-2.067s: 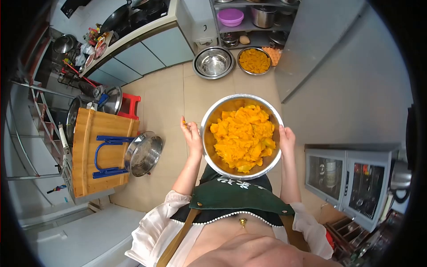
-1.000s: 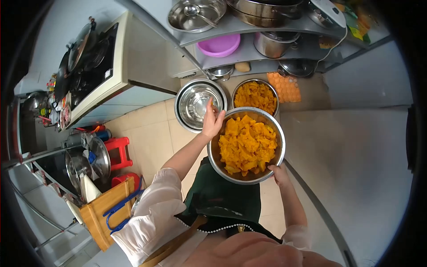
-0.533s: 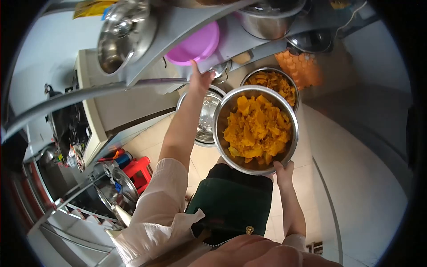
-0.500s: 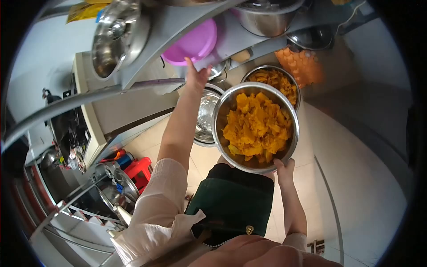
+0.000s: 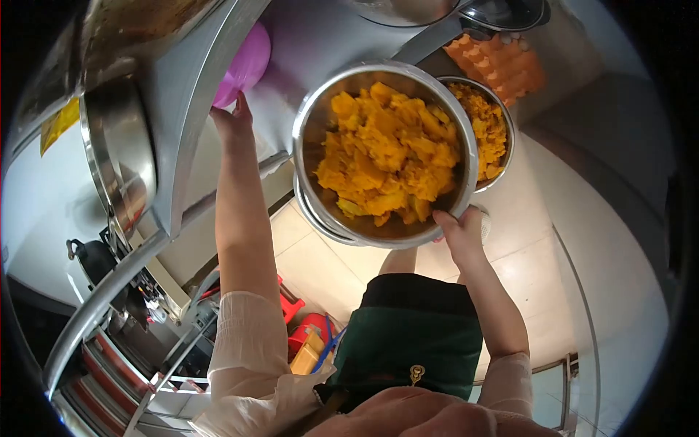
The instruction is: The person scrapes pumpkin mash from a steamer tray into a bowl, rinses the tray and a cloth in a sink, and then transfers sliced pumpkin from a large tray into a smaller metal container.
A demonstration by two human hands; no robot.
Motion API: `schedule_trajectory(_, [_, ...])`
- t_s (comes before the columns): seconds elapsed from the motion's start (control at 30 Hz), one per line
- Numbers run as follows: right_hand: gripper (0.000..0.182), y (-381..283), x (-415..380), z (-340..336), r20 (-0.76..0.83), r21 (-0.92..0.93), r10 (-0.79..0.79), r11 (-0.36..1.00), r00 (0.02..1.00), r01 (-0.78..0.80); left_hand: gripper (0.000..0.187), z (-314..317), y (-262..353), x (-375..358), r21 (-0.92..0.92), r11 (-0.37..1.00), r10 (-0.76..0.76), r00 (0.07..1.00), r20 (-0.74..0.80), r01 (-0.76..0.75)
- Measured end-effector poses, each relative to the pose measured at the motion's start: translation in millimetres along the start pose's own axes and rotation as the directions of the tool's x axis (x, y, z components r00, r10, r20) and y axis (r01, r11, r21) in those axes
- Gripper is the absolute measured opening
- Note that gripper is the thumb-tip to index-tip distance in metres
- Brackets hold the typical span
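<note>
My right hand [image 5: 460, 231] grips the near rim of a large steel bowl [image 5: 309, 86], thumb over the edge. Chunks of cooked orange pumpkin [image 5: 393, 156] fill the bowl, which is held up in front of my body. Up at the left, my left hand [image 5: 234, 120] pinches the near edge of a purple plastic basin [image 5: 249, 62] at the grey shelf. The shelf edge hides part of that basin. Behind the steel bowl is a second steel bowl [image 5: 510, 146] of mashed pumpkin, partly covered by the first.
A grey shelf edge [image 5: 207, 65] and a metal rail [image 5: 109, 309] run along the left. A large steel pan [image 5: 120, 146] stands beyond them. An orange egg tray [image 5: 502, 65] lies at the back right, near a black-rimmed lid [image 5: 510, 11]. Red stools or tubs [image 5: 309, 328] stand low at left.
The view has shifted, and the pumpkin bowl appears larger and farther up and left. My left hand and the purple basin now appear farther left. Both grips continue.
</note>
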State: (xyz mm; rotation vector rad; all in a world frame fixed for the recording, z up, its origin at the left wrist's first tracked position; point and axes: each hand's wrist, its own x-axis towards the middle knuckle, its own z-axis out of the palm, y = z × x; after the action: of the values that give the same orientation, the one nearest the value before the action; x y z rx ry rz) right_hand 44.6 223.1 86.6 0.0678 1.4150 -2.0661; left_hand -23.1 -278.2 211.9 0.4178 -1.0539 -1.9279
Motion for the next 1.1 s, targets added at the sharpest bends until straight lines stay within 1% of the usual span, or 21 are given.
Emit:
schedule_trajectory(0.03, [0.011,-0.6,-1.0,-0.1,-0.014,-0.002,-0.029,1.000,0.999,0.029,0.074,8.1,-0.6,-23.1,-0.039,0.999,-0.001,1.000,0.018,0.002])
schedule_trajectory(0.07, [0.012,1.0,-4.1,-1.9,-0.028,-0.006,-0.058,0.998,0.998,0.058,0.072,13.3,-7.2,-54.9,0.101,0.995,0.041,0.990,-0.134,-0.028])
schedule_trajectory(0.1, [0.019,12.2,-1.6,-6.7,-0.065,-0.004,-0.134,0.991,0.989,0.134,0.071,30.1,-13.2,-110.3,0.241,0.970,0.107,0.957,-0.271,-0.040])
schedule_trajectory(0.13, [0.019,-20.4,18.4,-4.4,-0.079,0.070,-0.055,0.996,0.995,0.060,0.071,51.6,-21.0,-121.9,0.334,0.938,0.156,0.971,-0.183,-0.087])
schedule_trajectory(0.2, [0.019,-13.2,37.9,-22.6,-0.044,0.029,-0.047,0.998,0.998,0.048,0.071,57.0,-39.1,-206.6,0.469,0.861,0.238,0.971,-0.031,-0.196])
schedule_trajectory(0.23, [0.018,-18.0,52.8,-13.4,-0.036,0.037,-0.030,0.999,0.999,0.032,0.069,62.0,-40.1,-241.6,0.525,0.814,0.277,0.960,0.026,-0.249])
schedule_trajectory(0.27, [0.018,-19.8,64.4,-4.9,-0.030,0.043,-0.011,0.999,0.999,0.012,0.066,61.3,-42.4,-273.2,0.558,0.788,0.291,0.956,0.038,-0.262])
schedule_trajectory(0.3, [0.017,-15.4,76.1,0.5,-0.080,0.009,-0.067,0.998,0.995,0.068,0.063,52.6,-45.1,-304.3,0.588,0.765,0.248,0.963,0.105,-0.262])
schedule_trajectory(0.33, [0.018,-20.9,86.4,5.0,-0.076,0.009,-0.085,0.996,0.993,0.086,0.061,41.5,-47.6,-329.9,0.616,0.742,0.204,0.964,0.168,-0.264])
schedule_trajectory(0.37, [0.018,-60.1,147.1,146.2,-0.032,-0.051,-0.081,0.996,0.996,0.079,0.058,5.3,23.5,-238.5,0.641,0.747,0.153,0.984,0.093,-0.177])
schedule_trajectory(0.47, [0.022,-67.3,164.6,167.3,-0.018,-0.023,-0.060,0.998,0.998,0.060,0.050,-38.5,21.0,-286.3,0.726,0.687,-0.022,0.999,0.028,-0.005])
schedule_trajectory(0.53, [0.024,-70.2,173.7,180.5,-0.056,0.015,-0.072,0.997,0.996,0.073,0.048,-47.4,25.1,-303.8,0.741,0.664,-0.079,0.995,-0.060,0.097])
schedule_trajectory(0.57, [0.024,-72.8,175.1,185.6,-0.081,0.026,-0.139,0.990,0.987,0.142,0.048,-50.8,26.3,-310.8,0.745,0.651,-0.107,0.989,-0.102,0.147])
schedule_trajectory(0.6, [0.024,-72.7,193.9,199.3,-0.069,0.017,-0.150,0.988,0.986,0.151,0.048,-63.3,17.8,-301.2,0.750,0.643,-0.108,0.988,-0.108,0.153])
schedule_trajectory(0.7, [0.026,-79.4,201.5,207.5,-0.070,-0.046,-0.140,0.989,0.988,0.137,0.048,-68.8,14.9,-324.9,0.773,0.591,-0.181,0.972,-0.151,0.230])
schedule_trajectory(0.8, [0.027,-62.4,232.9,219.7,-0.045,-0.137,-0.178,0.976,0.983,0.170,0.052,-74.9,16.3,-349.8,0.772,0.543,-0.260,0.940,-0.221,0.331])
schedule_trajectory(0.83, [0.031,-63.5,237.7,221.5,-0.034,-0.051,-0.194,0.980,0.980,0.192,0.054,-76.9,17.2,-355.3,0.771,0.526,-0.282,0.929,-0.238,0.358])
schedule_trajectory(0.93, [0.038,-76.0,230.8,212.3,0.078,-0.020,-0.152,0.988,0.985,0.154,0.052,-85.0,26.3,-389.6,0.801,0.420,-0.326,0.895,-0.305,0.426])
schedule_trajectory(0.97, [0.062,-83.9,223.7,195.5,0.338,0.014,-0.103,0.994,0.936,0.104,0.054,-88.8,27.8,-400.8,0.798,0.408,-0.336,0.885,-0.322,0.444])
schedule_trajectory(1.07, [0.074,-88.2,174.7,157.1,0.251,0.009,0.000,1.000,0.968,-0.002,0.056,-112.9,33.0,-435.1,0.753,0.402,-0.329,0.850,-0.411,0.520])
schedule_trajectory(1.1, [0.081,-74.7,156.5,132.0,0.300,0.052,-0.022,0.999,0.954,0.006,0.059,-120.3,37.2,-447.3,0.750,0.402,-0.310,0.849,-0.428,0.525])
